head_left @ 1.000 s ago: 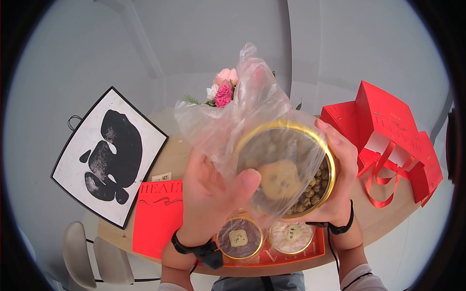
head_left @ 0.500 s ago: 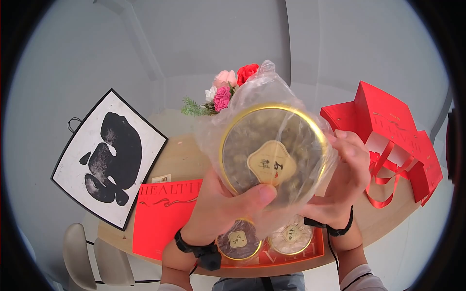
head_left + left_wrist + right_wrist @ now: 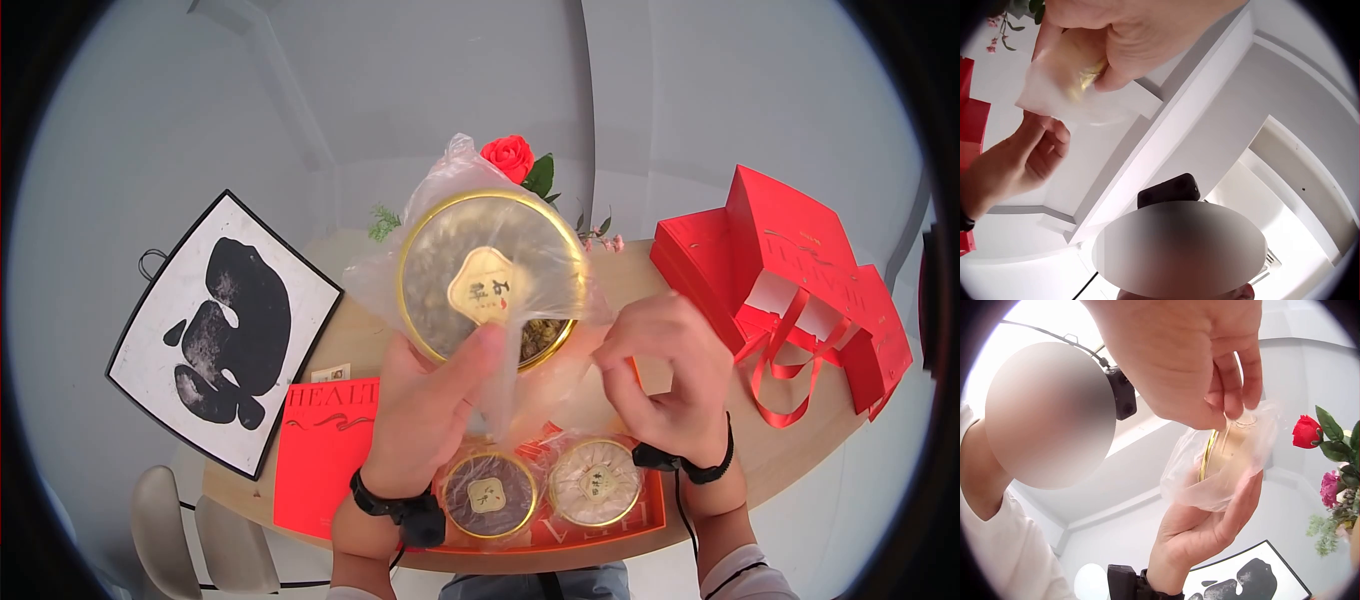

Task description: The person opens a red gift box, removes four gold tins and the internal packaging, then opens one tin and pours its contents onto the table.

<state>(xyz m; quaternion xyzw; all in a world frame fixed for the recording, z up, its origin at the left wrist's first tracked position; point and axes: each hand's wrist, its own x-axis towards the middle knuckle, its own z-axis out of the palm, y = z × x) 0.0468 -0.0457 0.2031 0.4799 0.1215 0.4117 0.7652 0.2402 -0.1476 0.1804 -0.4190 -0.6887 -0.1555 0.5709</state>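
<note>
My left hand point(image 3: 425, 415) holds up a round gold-rimmed canister point(image 3: 440, 235), its thumb over the clear lid beside a cream label. Small dark pieces show inside it. A thin clear plastic bag point(image 3: 450, 172) is around the canister, with loose film at the near right side. To the right, my right hand point(image 3: 672, 370) pinches the edge of this bag between thumb and fingertips, as the right wrist view shows. Below the hands, two more canisters in clear film, one dark point(image 3: 505, 508) and one pale point(image 3: 612, 478), sit in a red box point(image 3: 645, 520).
On the left of the table point(image 3: 350, 320) lie a red "HEALTH" lid or panel point(image 3: 325, 460) and a framed black-and-white picture point(image 3: 300, 245). Red gift packaging point(image 3: 790, 240) with a ribbon point(image 3: 785, 385) stands at the right. Flowers point(image 3: 508, 157) are behind the canister.
The canister has moved left and up in the left hand, its lid now facing the head camera. The right hand has come away from the canister's side and now pulls bag film to the right.
</note>
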